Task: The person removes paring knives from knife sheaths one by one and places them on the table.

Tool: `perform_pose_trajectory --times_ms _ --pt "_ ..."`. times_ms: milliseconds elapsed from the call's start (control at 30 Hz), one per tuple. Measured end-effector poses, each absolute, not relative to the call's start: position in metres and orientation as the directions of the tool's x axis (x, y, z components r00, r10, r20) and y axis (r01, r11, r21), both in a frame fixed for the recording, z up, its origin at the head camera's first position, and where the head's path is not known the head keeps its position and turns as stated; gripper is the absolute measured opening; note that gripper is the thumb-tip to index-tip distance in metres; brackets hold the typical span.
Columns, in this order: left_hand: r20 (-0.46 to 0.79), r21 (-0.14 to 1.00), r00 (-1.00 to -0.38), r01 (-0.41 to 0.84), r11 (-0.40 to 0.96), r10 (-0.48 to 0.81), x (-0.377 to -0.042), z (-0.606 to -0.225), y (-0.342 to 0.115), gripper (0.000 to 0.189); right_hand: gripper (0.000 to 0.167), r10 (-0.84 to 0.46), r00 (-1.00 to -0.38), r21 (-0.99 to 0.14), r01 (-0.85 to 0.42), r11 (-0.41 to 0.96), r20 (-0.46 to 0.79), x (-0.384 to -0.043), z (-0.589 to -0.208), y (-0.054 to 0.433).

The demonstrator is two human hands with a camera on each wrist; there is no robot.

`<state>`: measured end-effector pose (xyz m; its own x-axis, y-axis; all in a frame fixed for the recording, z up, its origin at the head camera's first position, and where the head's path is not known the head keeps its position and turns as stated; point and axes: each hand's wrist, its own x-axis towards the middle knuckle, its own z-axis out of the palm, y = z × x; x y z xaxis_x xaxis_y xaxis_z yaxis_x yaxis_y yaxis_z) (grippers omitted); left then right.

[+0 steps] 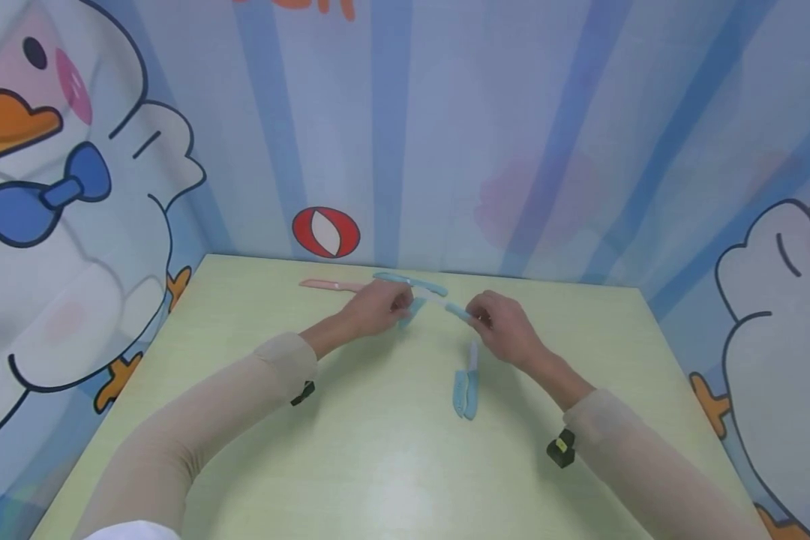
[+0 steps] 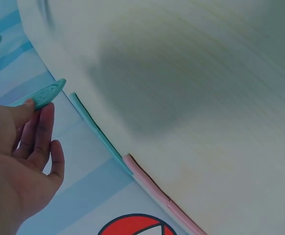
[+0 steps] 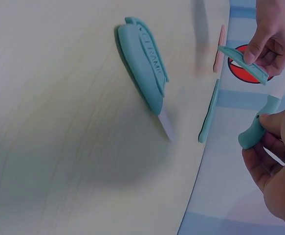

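Observation:
My left hand (image 1: 378, 306) pinches a flat teal blade cover (image 2: 52, 93) between thumb and fingers; its outer face carries raised marks in the left wrist view. My right hand (image 1: 506, 326) grips the curved teal handle (image 3: 253, 129) of a small knife with a white blade (image 1: 433, 297). That blade points left towards the cover, both raised above the far part of the table. Below them on the tabletop lies another teal knife (image 3: 141, 68) with a lettered cover along its handle and a white blade sticking out.
Along the table's far edge lie a slim teal knife (image 1: 432, 286) and a pink knife (image 1: 327, 285), partly behind my left hand. A striped cartoon backdrop (image 1: 439, 150) rises right behind the pale table (image 1: 378, 465).

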<state>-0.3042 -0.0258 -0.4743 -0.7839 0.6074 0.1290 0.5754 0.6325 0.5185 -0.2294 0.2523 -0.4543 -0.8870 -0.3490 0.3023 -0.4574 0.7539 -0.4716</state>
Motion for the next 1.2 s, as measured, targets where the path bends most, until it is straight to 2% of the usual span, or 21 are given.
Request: perform_pose_trajectory --times_ms 200,467,933,1200 --pt "0.115 0.636 -0.807 0.508 0.581 0.579 -0.299 -0.476 -0.021 0.010 0.005 -0.282 -0.923 -0.578 -0.384 0.719 0.262 -0.228 -0.457 0.246" --pt "0.119 0.684 -0.809 0.487 0.544 0.575 -0.287 -0.483 -0.017 0.009 0.006 -0.233 -0.952 -0.689 -0.306 0.657 0.200 -0.224 -0.466 0.238" --pt "0.094 0.774 -0.856 0.385 0.503 0.509 -0.272 -0.491 -0.008 0.009 0.011 -0.185 -0.968 -0.765 -0.247 0.595 0.169 -0.218 -0.481 0.223" --pt "0.061 0.784 -0.874 0.340 0.519 0.482 -0.266 -0.493 -0.007 0.007 0.013 -0.156 -0.982 -0.808 -0.174 0.563 0.103 -0.214 -0.486 0.216"
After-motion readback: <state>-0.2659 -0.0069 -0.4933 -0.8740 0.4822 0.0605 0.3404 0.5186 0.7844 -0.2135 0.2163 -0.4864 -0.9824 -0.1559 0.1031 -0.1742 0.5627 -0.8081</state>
